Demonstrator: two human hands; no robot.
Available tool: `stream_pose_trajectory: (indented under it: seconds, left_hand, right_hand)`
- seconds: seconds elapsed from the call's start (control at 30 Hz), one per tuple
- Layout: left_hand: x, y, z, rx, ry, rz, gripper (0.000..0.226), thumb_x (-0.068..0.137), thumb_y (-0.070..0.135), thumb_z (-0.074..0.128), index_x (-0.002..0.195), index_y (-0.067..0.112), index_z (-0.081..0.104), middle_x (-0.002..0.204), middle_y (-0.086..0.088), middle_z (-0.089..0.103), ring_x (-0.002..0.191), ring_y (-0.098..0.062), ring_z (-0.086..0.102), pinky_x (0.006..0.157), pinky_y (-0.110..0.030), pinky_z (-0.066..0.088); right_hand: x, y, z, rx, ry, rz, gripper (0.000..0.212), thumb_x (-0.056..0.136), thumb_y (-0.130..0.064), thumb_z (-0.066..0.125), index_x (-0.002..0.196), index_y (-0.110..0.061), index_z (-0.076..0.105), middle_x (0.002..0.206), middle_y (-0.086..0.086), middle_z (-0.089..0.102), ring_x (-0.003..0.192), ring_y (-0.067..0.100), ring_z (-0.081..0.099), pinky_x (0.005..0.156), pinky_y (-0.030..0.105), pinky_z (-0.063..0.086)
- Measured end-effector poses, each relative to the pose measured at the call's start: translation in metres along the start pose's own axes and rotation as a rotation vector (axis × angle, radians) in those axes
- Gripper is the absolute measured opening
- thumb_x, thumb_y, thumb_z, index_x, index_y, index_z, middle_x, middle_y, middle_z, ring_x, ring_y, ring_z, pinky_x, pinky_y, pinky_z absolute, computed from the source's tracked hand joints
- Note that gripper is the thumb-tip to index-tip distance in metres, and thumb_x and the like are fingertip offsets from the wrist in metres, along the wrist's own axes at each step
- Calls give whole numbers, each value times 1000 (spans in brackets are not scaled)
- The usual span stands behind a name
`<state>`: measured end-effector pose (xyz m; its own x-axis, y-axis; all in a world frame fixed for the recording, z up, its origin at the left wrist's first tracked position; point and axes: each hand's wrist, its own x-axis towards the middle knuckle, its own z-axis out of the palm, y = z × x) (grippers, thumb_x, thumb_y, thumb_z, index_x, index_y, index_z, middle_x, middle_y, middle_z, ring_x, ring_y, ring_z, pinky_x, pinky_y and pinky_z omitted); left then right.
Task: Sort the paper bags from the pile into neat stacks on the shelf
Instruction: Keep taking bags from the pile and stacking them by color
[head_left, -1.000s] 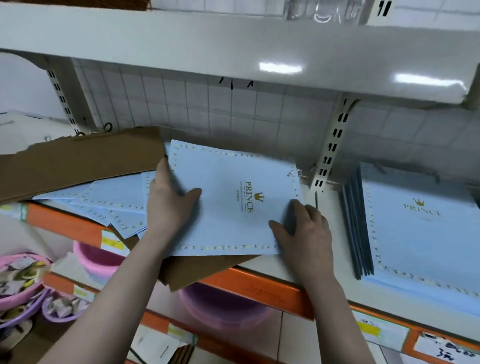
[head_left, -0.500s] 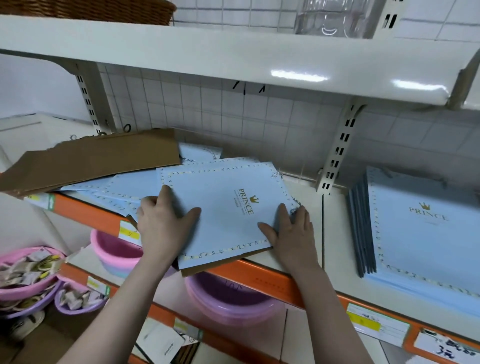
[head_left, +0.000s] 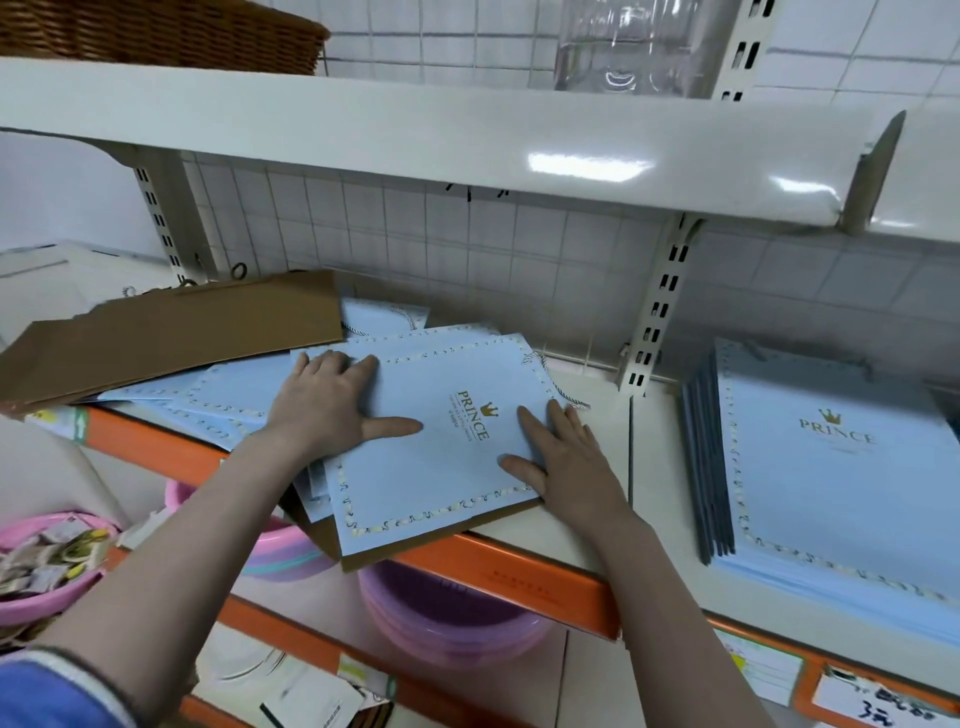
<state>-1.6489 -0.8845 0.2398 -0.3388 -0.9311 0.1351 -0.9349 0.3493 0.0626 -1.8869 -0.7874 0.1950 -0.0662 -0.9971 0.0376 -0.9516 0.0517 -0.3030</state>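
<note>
- Paper bag (head_left: 441, 447) on top of the pile (head_left: 218, 400), pale blue, lies flat at the shelf (head_left: 587, 535) front edge, overhanging it a little
- Left hand (head_left: 327, 400) presses flat on its left part, fingers spread; right hand (head_left: 566, 457) rests flat on its right edge; neither grips it
- Likely light, thin, smooth and apt to slide or crease; best pinched at both side edges
- Long axis runs near-left to far-right, cord handles (head_left: 550, 379) at the far-right end, unlike the neat stack (head_left: 831, 467) well to the right
</note>
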Motion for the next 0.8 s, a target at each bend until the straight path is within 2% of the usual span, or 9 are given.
stream_pose_trajectory:
  seconds: [0.07, 0.13, 0.23, 0.3, 0.43, 0.6, 0.7, 0.8]
  left_hand:
    - [2, 3, -2, -17, 21, -40, 124, 43, 99, 26, 138, 20, 40, 129, -10, 46, 122, -30, 37, 104, -40, 29]
    - [4, 7, -4, 6, 23, -94, 107, 53, 87, 44, 135, 18, 43, 122, -14, 47, 117, -33, 39, 97, -40, 35]
    - [2, 10, -7, 58, 24, -167, 97, 59, 81, 54, 130, 15, 47, 117, -17, 48, 113, -35, 42, 91, -40, 38]
    - [-1, 8, -7, -11, 23, -201, 92, 60, 77, 59, 126, 13, 47, 115, -18, 49, 111, -36, 44, 89, -41, 39]
    - [-12, 3, -4, -201, 32, -272, 87, 60, 72, 62, 115, 5, 47, 107, -16, 55, 101, -34, 53, 78, -38, 42]
    - [-28, -4, -1, -436, 116, -385, 79, 67, 63, 68, 116, 4, 49, 107, -13, 58, 101, -33, 56, 79, -39, 44]
    - [-38, -7, 2, -587, 153, -446, 63, 73, 58, 67, 97, 4, 46, 94, -13, 54, 86, -30, 51, 70, -36, 38]
    - [-48, -3, 7, -717, 196, -491, 52, 78, 49, 68, 84, 6, 39, 80, -12, 50, 77, -31, 47, 61, -34, 32]
  right_hand:
    - [-2, -1, 0, -13, 31, 11, 69, 94, -56, 32, 151, -25, 8, 158, 11, -3, 145, 27, -8, 116, 34, -3]
    - [-5, -1, 2, -35, 86, 42, 69, 93, -58, 31, 150, -22, 14, 158, 14, 1, 145, 28, -4, 116, 36, 0]
    - [-13, -5, 7, -34, 244, 156, 86, 83, -70, 13, 144, -12, 30, 149, 23, 23, 139, 36, 19, 114, 43, 18]
    - [-18, -6, 11, -44, 334, 216, 91, 79, -70, 7, 142, -9, 33, 141, 25, 35, 132, 38, 30, 109, 44, 27]
    - [-24, -10, 11, 11, 404, 318, 77, 92, -58, 35, 147, -6, 21, 141, 21, 33, 131, 33, 30, 108, 40, 28]
    - [-31, -26, 6, 226, 396, 370, 80, 92, -53, 44, 148, -6, 10, 140, 13, 36, 127, 27, 36, 104, 36, 32]
    - [-33, -36, 9, 447, 403, 368, 78, 88, -52, 48, 145, -7, 20, 130, 8, 48, 121, 29, 44, 102, 42, 37]
    - [-38, -49, 13, 385, 456, 359, 65, 86, -50, 49, 133, -8, 36, 111, 7, 59, 108, 27, 48, 94, 42, 39]
